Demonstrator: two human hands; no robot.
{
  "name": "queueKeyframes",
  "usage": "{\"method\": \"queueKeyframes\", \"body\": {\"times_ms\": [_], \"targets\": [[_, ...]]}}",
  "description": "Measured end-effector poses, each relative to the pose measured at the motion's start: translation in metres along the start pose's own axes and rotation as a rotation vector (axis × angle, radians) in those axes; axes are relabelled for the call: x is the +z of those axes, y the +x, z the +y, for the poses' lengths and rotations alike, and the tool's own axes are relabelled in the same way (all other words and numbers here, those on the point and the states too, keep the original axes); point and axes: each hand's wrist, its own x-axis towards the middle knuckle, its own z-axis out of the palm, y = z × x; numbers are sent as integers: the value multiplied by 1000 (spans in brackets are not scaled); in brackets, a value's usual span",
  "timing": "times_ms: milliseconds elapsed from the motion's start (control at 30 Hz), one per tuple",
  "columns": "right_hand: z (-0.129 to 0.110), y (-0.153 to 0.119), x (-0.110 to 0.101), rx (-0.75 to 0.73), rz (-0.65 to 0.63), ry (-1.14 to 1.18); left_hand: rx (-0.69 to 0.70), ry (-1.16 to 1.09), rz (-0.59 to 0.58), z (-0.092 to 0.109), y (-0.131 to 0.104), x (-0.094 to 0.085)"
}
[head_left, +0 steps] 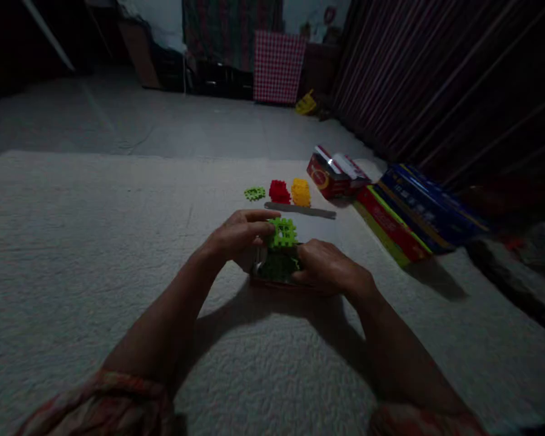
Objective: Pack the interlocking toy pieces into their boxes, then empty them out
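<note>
My left hand (245, 235) has its fingers closed on a light green notched plastic piece (283, 232), which it holds above a small open box (277, 282). Darker green pieces (278, 266) lie inside the box. At the box's right side is my right hand (322, 263), its fingers curled at the edge; whether it grips the box or a piece is hard to make out. Beyond the box sit a flat green piece (255, 193), a red stack (279, 191) and a yellow stack (300, 192), with a grey strip (300, 211) in front of the stacks.
To the right stand a red box (329, 175) with an open lid, a red and yellow box (393, 227) and a large blue box (429, 206). A light textured mat (118, 242) covers the floor. Farther back are a checked cloth (279, 66) and a yellow object (306, 103).
</note>
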Motion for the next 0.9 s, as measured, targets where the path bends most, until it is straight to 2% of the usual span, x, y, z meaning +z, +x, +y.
{"method": "queueKeyframes", "body": {"times_ms": [133,300,433,667,800,900], "targets": [[-7,3,0,39,-19,-6,5,-9,-23,-4,2,-3],[-10,7,2,31,-48,-17,-13,-4,5,-4,2,-2],[-2,2,4,25,0,-4,-18,11,17,-1,2,-2],[21,-23,-2,-30,150,129,-18,24,77,1,6,-11],[22,-30,-3,-96,146,189,-43,41,80,-4,13,-16],[19,-29,0,-91,119,160,-41,33,85,-8,16,-18]]}}
